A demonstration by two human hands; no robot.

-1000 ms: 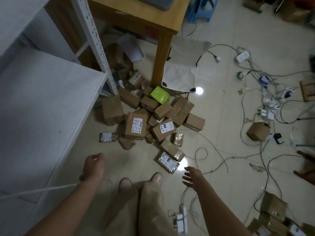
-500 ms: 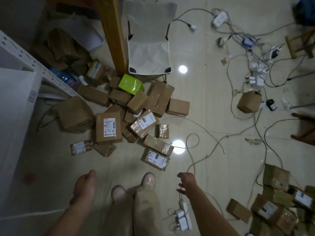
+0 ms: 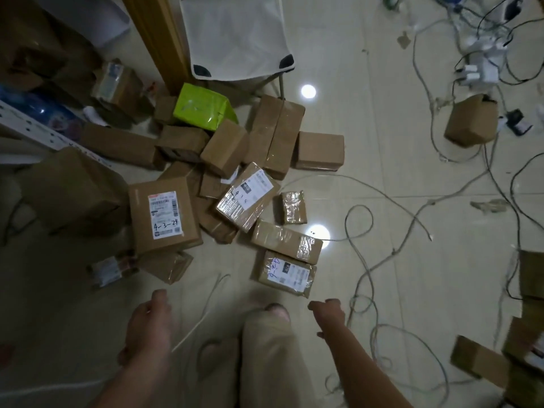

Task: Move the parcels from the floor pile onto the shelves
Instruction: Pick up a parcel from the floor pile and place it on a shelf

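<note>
Just ahead of my right hand point(image 3: 328, 312): taped parcel point(image 3: 287, 273), prob light, stiff, slick tape; grab by edges. Left hand point(image 3: 148, 322) & right slack, empty.

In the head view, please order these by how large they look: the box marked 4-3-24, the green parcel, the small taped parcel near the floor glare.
1. box marked 4-3-24, clearly the largest.
2. green parcel; it lies farther off, so its real size is unsure.
3. small taped parcel, the smallest.
</note>
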